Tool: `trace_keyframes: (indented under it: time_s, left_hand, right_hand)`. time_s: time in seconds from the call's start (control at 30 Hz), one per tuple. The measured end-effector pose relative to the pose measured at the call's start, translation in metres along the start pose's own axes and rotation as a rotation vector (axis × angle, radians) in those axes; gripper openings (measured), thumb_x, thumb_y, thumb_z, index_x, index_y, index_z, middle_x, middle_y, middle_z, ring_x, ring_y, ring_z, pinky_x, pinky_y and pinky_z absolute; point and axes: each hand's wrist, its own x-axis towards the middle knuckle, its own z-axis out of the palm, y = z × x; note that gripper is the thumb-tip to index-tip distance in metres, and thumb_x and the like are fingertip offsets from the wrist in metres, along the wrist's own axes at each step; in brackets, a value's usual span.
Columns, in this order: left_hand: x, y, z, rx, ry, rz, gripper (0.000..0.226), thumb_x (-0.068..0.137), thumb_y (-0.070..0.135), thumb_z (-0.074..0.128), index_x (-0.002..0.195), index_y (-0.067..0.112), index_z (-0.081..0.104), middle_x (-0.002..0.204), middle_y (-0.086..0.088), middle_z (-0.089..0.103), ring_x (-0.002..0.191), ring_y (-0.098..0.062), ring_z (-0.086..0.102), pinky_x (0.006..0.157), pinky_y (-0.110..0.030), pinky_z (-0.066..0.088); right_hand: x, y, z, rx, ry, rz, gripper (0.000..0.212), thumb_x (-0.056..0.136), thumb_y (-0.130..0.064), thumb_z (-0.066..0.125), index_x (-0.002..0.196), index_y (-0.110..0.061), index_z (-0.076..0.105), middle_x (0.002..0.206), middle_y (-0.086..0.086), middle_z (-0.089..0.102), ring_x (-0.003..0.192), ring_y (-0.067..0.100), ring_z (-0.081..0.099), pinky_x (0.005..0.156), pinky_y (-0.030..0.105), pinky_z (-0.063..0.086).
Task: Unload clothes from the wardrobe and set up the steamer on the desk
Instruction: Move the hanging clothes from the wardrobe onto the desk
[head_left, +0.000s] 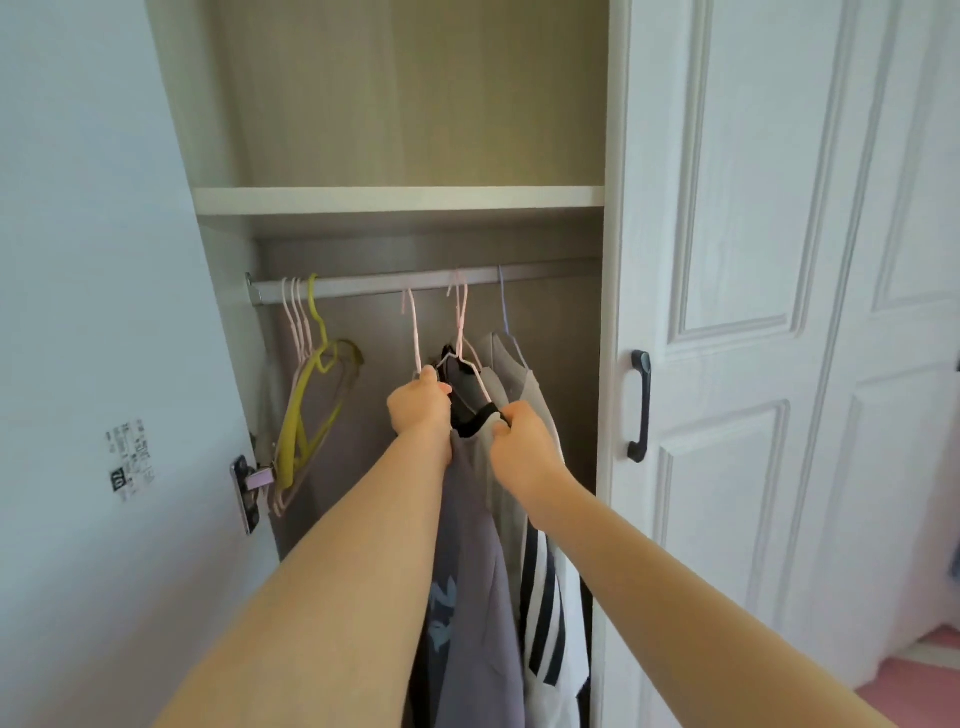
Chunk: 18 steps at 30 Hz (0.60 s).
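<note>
Head view: left hand (420, 402) closed on pink hanger (415, 332), its hook just below rail (374, 285); right hand (522, 441) pinching dark collar (475, 418) beside; grey shirt (475, 571) hangs straight down

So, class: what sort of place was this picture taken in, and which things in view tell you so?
Most likely a bedroom, at an open built-in wardrobe: a metal hanging rail, empty pink and yellow wire hangers, a grey printed top, and a white panelled door with a black handle.

head cam | faces forward, slightly up | close to wardrobe rail (415, 283) | arm's reach
</note>
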Motion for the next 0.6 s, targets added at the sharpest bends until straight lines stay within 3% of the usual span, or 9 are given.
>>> trace_keyframes:
  time_s: [0.1,0.17,0.27,0.4,0.5,0.6]
  left_hand:
    - [-0.025,-0.010,-0.018,-0.019,-0.050,-0.062,0.035,0.095,0.024,0.049,0.070,0.008,0.067,0.048,0.000,0.051,0.046,-0.014,0.041,0.047,-0.023,0.038]
    - [-0.043,-0.018,-0.030,-0.022,-0.100,-0.093,0.032,0.096,0.022,0.047,0.080,0.007,0.071,0.055,-0.001,0.052,0.048,-0.013,0.042,0.050,-0.022,0.039]
    - [-0.071,-0.030,-0.045,-0.056,-0.138,-0.159,0.031,0.097,0.022,0.048,0.079,0.008,0.069,0.058,-0.002,0.054,0.050,-0.011,0.046,0.053,-0.022,0.041]
    - [-0.108,-0.041,-0.060,-0.112,-0.240,-0.185,0.026,0.097,0.020,0.049,0.089,0.005,0.068,0.066,-0.007,0.066,0.050,-0.010,0.056,0.057,-0.021,0.049]
    - [-0.137,-0.041,-0.073,-0.127,-0.287,-0.181,0.017,0.096,0.018,0.052,0.089,0.009,0.065,0.064,-0.003,0.071,0.057,-0.013,0.057,0.064,-0.025,0.049]
    - [-0.169,-0.034,-0.086,-0.141,-0.326,-0.208,0.011,0.094,0.016,0.054,0.090,0.010,0.062,0.067,-0.003,0.073,0.055,-0.012,0.057,0.061,-0.025,0.049]
  right_hand:
    - [-0.023,0.012,-0.006,0.081,0.012,0.114,0.022,0.100,-0.015,0.036,0.119,-0.010,0.047,0.082,0.003,0.046,0.062,0.008,0.040,0.039,0.013,0.036]
    - [-0.040,0.018,-0.007,0.000,0.021,0.089,0.024,0.100,-0.017,0.035,0.121,-0.011,0.047,0.077,0.001,0.047,0.059,0.007,0.042,0.039,0.014,0.035]
    - [-0.067,0.023,-0.009,-0.065,0.028,0.081,0.032,0.101,-0.018,0.037,0.132,-0.012,0.041,0.078,-0.001,0.047,0.060,0.006,0.045,0.035,0.007,0.032]
    - [-0.105,0.024,-0.019,-0.147,0.063,0.092,0.027,0.101,-0.018,0.036,0.126,-0.013,0.047,0.086,0.000,0.052,0.064,0.006,0.048,0.038,0.009,0.032]
    - [-0.140,0.024,-0.031,-0.168,0.057,0.098,0.027,0.102,-0.019,0.033,0.124,-0.012,0.048,0.081,-0.002,0.051,0.060,0.007,0.046,0.034,0.008,0.030]
    - [-0.180,0.018,-0.046,-0.163,0.051,0.092,0.026,0.101,-0.018,0.033,0.122,-0.013,0.048,0.078,-0.003,0.050,0.056,0.008,0.044,0.034,0.010,0.030]
